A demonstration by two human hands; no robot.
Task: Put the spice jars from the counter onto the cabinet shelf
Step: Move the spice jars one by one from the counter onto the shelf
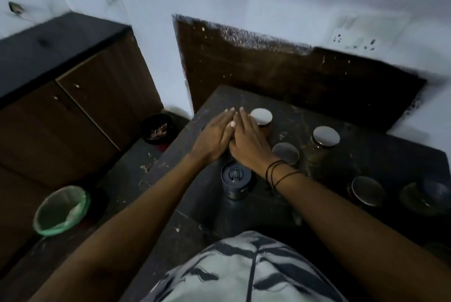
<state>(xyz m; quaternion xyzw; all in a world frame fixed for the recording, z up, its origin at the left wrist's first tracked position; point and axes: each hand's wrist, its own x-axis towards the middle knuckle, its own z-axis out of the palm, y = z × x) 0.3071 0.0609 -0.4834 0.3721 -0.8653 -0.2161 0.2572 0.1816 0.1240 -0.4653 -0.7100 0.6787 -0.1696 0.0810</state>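
Spanning the frame, dark counter (366,155), left hand (214,136) and right hand (246,140) flat, fingers (227,118) straight, pressed together, holding nothing, dark bottle (235,179) nearer than fingertips, spice jars (325,137) right of them, closest jar (261,117) just beside.

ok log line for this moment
left hand open | right hand open, pressed together | spice jars untouched on counter

Four silver-lidded spice jars (326,136) stand upright on the dark counter (390,155).
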